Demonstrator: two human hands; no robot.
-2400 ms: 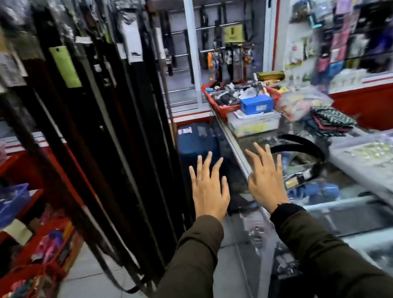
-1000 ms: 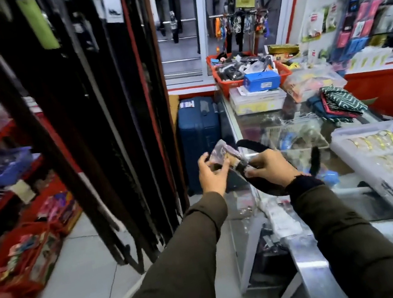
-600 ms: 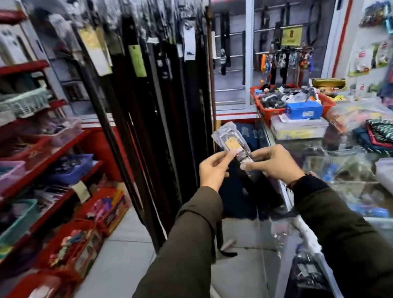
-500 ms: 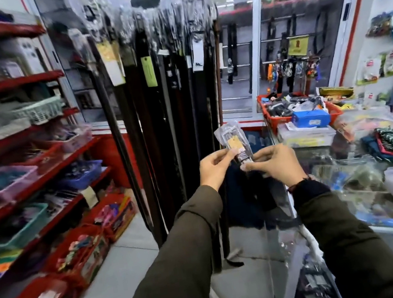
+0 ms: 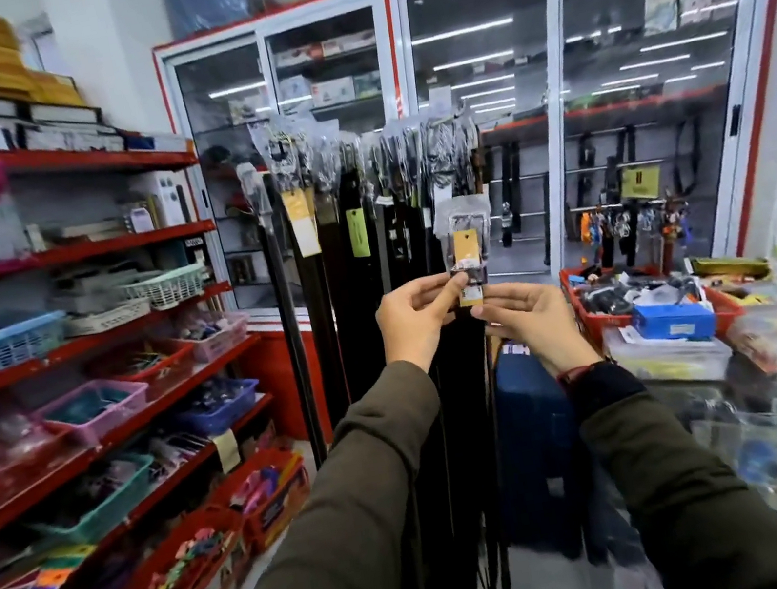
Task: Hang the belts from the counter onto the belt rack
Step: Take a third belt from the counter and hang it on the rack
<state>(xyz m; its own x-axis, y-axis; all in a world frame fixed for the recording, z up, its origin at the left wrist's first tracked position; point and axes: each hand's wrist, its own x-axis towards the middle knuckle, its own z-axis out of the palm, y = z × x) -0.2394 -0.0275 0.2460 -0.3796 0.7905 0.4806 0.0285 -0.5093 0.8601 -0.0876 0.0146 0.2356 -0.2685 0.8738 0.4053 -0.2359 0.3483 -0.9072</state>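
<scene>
Both my hands hold one black belt up by its buckle end (image 5: 465, 240), which is wrapped in clear plastic with a yellow tag. My left hand (image 5: 413, 318) pinches it from the left and my right hand (image 5: 527, 322) from the right, just below the buckle. The strap hangs down between my forearms. Straight behind stands the belt rack (image 5: 358, 186), full of dark belts with plastic-wrapped buckles and paper tags. The held buckle is level with the upper part of the hanging belts, below the rack's hooks.
Red shelves (image 5: 76, 346) with plastic baskets fill the left side. The glass counter (image 5: 760, 437) runs along the right, carrying a red basket (image 5: 600, 310) and a blue box (image 5: 674, 323). A blue suitcase (image 5: 536, 449) stands on the floor by the counter. Glass cabinets (image 5: 501, 121) line the back.
My hands took the belt off the counter and raised it toward the rack. The view has tilted up, so the rack's top and the cabinets now show.
</scene>
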